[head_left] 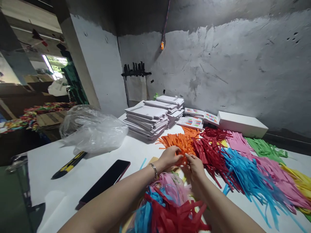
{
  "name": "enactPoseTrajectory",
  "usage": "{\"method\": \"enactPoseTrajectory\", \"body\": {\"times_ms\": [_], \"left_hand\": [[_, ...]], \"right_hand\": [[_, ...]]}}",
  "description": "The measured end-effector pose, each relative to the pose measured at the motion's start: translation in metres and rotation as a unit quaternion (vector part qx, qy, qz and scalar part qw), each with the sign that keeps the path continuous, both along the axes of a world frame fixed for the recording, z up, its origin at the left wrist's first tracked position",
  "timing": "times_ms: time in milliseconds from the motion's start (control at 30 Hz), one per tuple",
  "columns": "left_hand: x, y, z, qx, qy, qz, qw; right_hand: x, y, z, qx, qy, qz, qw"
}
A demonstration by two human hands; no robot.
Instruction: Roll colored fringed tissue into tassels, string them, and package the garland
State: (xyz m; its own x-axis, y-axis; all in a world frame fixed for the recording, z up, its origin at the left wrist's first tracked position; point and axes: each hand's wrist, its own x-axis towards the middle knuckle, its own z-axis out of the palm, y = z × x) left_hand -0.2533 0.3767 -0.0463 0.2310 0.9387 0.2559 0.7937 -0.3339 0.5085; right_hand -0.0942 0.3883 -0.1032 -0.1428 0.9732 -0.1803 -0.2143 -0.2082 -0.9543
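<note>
Both hands meet at the near edge of a pile of orange fringed strips [178, 141]. My left hand [172, 157], with a silver bracelet at its wrist, has its fingers closed on the orange strips. Close beside it on the right, my right hand [194, 165] pinches the same orange strips between thumb and finger. Below the hands and between the forearms lies a bunch of pink [170, 184], blue [143, 212] and red strips [178, 215]. Dark red strips [210, 150] lie just right of the orange pile.
Blue [245, 171], pink [274, 171], green [266, 150] and yellow strips [300, 181] spread rightward. Behind stand stacked white cards [147, 118] and a white box [241, 123]. Leftward lie a plastic bag [97, 131], a phone [105, 181] and a yellow-black cutter [69, 165].
</note>
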Motion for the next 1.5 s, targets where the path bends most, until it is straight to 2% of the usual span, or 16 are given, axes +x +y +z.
{"method": "enactPoseTrajectory", "body": {"times_ms": [267,433,700,933,1267,1500], "left_hand": [[0.001,0.012,-0.001,-0.069,-0.078,-0.047,0.993],[-0.005,0.020,-0.008,-0.117,-0.102,-0.035,0.987],[0.000,0.019,-0.007,-0.101,-0.112,-0.045,0.988],[0.001,0.020,-0.007,-0.125,-0.138,-0.019,0.982],[-0.011,0.022,-0.020,-0.242,-0.221,0.023,0.945],[-0.011,0.015,-0.017,-0.224,-0.225,0.015,0.948]], "right_hand": [[-0.007,0.002,-0.002,-0.007,0.030,0.005,1.000],[-0.006,0.002,-0.006,-0.012,0.034,0.001,0.999],[-0.006,0.001,-0.010,-0.011,0.029,0.003,1.000],[-0.006,0.001,-0.011,-0.003,0.017,0.015,1.000],[-0.007,-0.002,-0.011,-0.002,0.004,0.009,1.000],[-0.006,-0.001,-0.013,-0.004,0.005,0.010,1.000]]}}
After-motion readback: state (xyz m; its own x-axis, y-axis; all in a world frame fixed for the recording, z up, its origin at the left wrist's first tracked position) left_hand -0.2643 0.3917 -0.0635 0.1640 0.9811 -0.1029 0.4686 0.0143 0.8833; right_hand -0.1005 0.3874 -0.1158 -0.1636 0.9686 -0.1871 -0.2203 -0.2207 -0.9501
